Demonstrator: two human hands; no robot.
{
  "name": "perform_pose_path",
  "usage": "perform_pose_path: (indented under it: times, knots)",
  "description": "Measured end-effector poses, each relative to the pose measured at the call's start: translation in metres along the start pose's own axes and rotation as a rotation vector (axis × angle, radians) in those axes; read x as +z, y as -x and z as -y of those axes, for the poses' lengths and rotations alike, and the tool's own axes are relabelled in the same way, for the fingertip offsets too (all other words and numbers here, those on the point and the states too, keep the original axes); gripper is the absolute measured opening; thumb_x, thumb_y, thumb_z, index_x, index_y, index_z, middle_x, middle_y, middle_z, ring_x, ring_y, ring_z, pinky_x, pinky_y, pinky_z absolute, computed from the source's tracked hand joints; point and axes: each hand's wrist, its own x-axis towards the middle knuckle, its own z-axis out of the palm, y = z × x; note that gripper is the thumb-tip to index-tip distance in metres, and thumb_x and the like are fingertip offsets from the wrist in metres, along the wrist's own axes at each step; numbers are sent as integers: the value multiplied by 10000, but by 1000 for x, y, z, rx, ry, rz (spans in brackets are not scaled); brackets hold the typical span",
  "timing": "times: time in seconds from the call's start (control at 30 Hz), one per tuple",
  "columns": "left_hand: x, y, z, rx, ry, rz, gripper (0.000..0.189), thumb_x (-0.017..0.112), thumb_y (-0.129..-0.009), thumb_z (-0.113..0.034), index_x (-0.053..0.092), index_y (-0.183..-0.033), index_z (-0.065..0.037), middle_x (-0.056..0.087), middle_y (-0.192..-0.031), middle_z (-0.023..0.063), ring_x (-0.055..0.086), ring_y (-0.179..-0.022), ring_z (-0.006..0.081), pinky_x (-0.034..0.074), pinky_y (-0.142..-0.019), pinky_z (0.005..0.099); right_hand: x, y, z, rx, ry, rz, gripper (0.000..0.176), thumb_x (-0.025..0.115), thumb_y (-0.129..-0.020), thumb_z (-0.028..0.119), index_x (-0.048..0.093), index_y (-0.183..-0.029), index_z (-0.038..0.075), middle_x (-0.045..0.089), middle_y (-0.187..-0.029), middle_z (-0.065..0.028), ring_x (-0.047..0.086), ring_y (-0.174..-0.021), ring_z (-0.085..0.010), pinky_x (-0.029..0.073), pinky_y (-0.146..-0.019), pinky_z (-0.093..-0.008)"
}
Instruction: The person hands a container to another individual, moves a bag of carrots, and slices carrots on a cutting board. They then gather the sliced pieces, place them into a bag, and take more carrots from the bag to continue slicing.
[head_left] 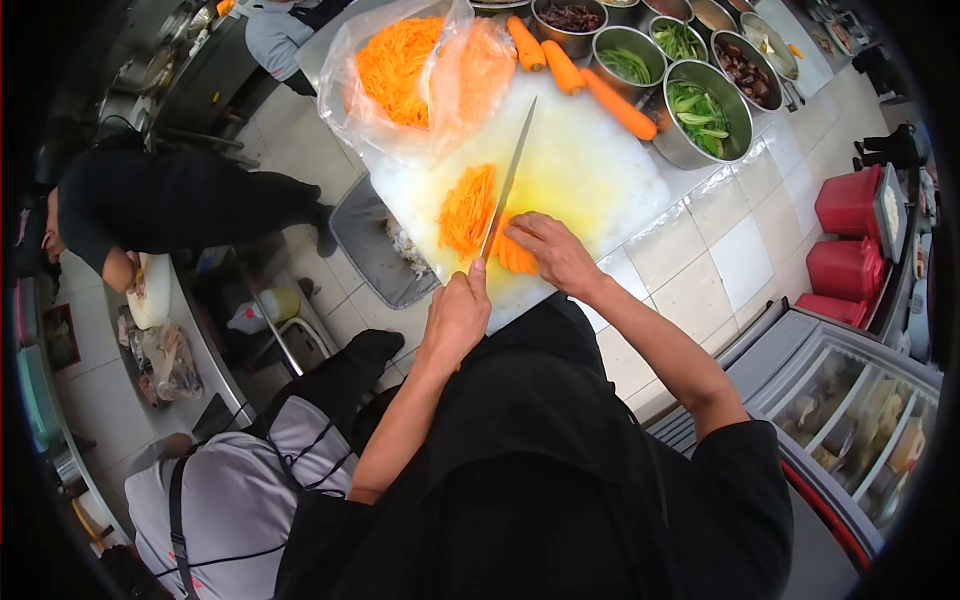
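Observation:
My left hand is wrapped around the handle of a long kitchen knife, its blade pointing away from me over the cutting board. The fingers of my right hand are bent over sliced carrot, holding it against the board just right of the blade. Left of the knife lies a pile of carrot shreds, close to the blade. Farther back, a clear plastic bag holds more shredded carrot. Several whole carrots rest along the board's far right side.
Metal containers of cut greens and dark pieces stand at the back right. A grey bin with scraps sits below the board's left edge. People in black and grey work at the left. A glass-topped fridge is at right.

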Motion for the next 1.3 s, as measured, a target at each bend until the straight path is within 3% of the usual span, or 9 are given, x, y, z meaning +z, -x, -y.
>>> perform_pose_path:
  times: [0.23, 0.37, 0.5, 0.67, 0.77, 0.93, 1.0, 1.13, 1.3]
  knots:
    - [29, -3, 26, 66, -62, -92, 598, 335, -1025, -416, 587, -872, 105, 587, -848, 406, 560, -859, 577, 441, -790, 596, -3, 0, 1, 17, -98, -14, 495, 514, -756, -69, 578, -1241, 9, 566, -1230, -179, 526, -1161, -352, 423, -987, -418]
    - [18, -27, 9, 111, -17, -111, 587, 343, -1025, -406, 591, -854, 98, 583, -829, 406, 564, -834, 574, 449, -761, 594, 4, -1, -1, 4, -96, -59, 471, 520, -747, -73, 599, -1207, -3, 588, -1193, -186, 551, -1126, -358, 441, -967, -416]
    - [11, -3, 2, 64, -57, -74, 583, 344, -1026, -397, 595, -866, 104, 587, -839, 405, 566, -851, 569, 447, -769, 593, 2, -1, -3, -5, -116, -73, 472, 530, -739, -72, 602, -1200, -7, 596, -1174, -188, 562, -1108, -358, 447, -959, -416]
    - [34, -29, 9, 60, -34, -94, 590, 339, -1022, -411, 599, -942, 112, 586, -889, 412, 560, -930, 562, 427, -837, 593, 8, 1, -5, -12, -118, -106, 462, 530, -743, -65, 605, -1196, -5, 597, -1177, -182, 561, -1105, -355, 444, -967, -414]
    - [9, -15, -10, 67, -11, -60, 578, 344, -1023, -407, 593, -943, 108, 585, -882, 414, 562, -916, 566, 431, -829, 595, 2, 0, -4, -15, -102, -106, 459, 533, -745, -61, 604, -1196, -5, 599, -1177, -177, 562, -1103, -353, 446, -970, -411]
    - [38, -9, 19, 43, -66, -106, 583, 346, -1023, -415, 595, -906, 99, 585, -869, 412, 559, -874, 576, 436, -809, 595, 7, 1, -2, -33, -79, -148, 438, 562, -725, -48, 603, -1159, -2, 606, -1141, -150, 564, -1084, -321, 453, -949, -393]
    - [36, -30, 12, 105, -15, -103, 592, 347, -1021, -426, 595, -906, 100, 582, -878, 418, 555, -891, 582, 437, -818, 593, 6, -2, -2, 40, -227, -148, 442, 559, -728, -104, 579, -1157, 1, 609, -1089, -168, 571, -1050, -352, 468, -903, -404]
    - [9, -8, -11, 64, 27, -70, 592, 350, -1024, -411, 586, -879, 112, 582, -855, 413, 561, -879, 570, 443, -781, 600, 6, -1, -2, 96, -196, -111, 371, 586, -736, -75, 580, -1099, -1, 613, -1048, -152, 579, -1021, -337, 471, -891, -397]
    - [42, -22, 13, 68, -46, -114, 614, 342, -1022, -426, 593, -880, 116, 584, -867, 413, 567, -896, 561, 446, -796, 595, 10, -2, -2, 2, -203, -234, 404, 568, -739, -118, 574, -1124, 3, 605, -1085, -177, 569, -1028, -367, 478, -880, -408]
